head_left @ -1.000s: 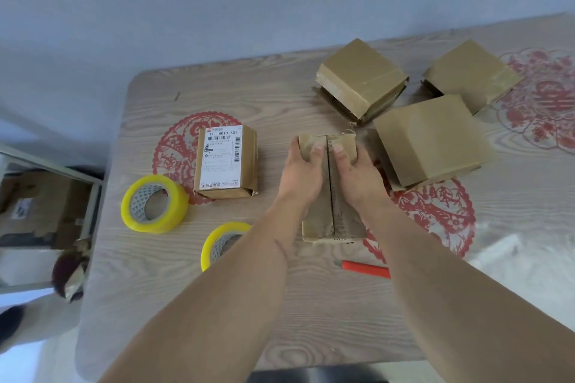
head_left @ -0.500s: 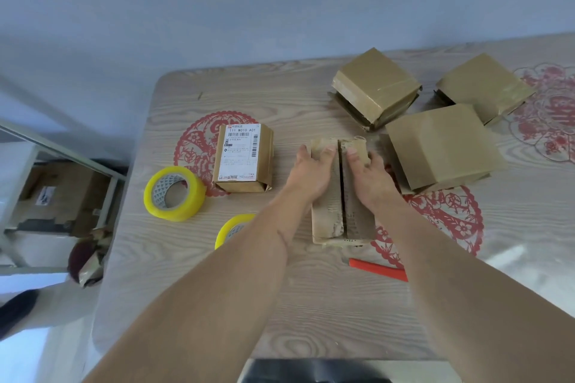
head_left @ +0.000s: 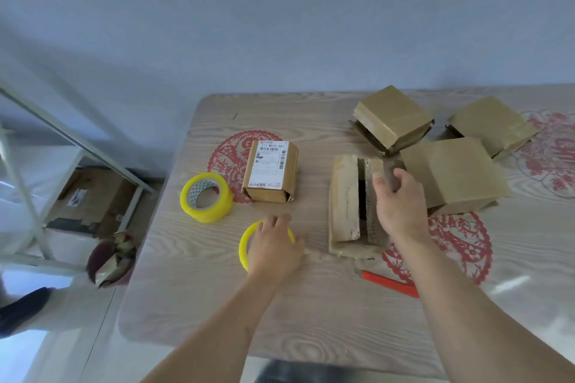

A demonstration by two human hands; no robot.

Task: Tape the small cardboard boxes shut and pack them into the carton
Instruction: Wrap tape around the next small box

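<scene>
A small worn cardboard box [head_left: 344, 202] lies mid-table, its two top flaps parted by a dark gap. My right hand [head_left: 401, 208] rests on the right flap and pinches its far end between thumb and fingers. My left hand [head_left: 273, 247] lies over the nearer yellow tape roll [head_left: 244, 247], fingers at its far rim and thumb at its right side. A second yellow tape roll [head_left: 205, 197] stands further left. A labelled box [head_left: 270, 174] sits behind them. Three tape-covered boxes [head_left: 392, 116] [head_left: 491, 123] [head_left: 454, 174] cluster at the back right.
A red cutter [head_left: 389, 283] lies near the front edge of the wooden table [head_left: 311, 314]. Left of the table, a white shelf frame [head_left: 28, 196] holds a cardboard carton [head_left: 90, 199] low down. A dark pot [head_left: 109, 261] sits on the floor.
My left hand left the box's left flap and moved left onto the nearer tape roll. The flaps have parted. My right hand stays on the right flap. The view has shifted left.
</scene>
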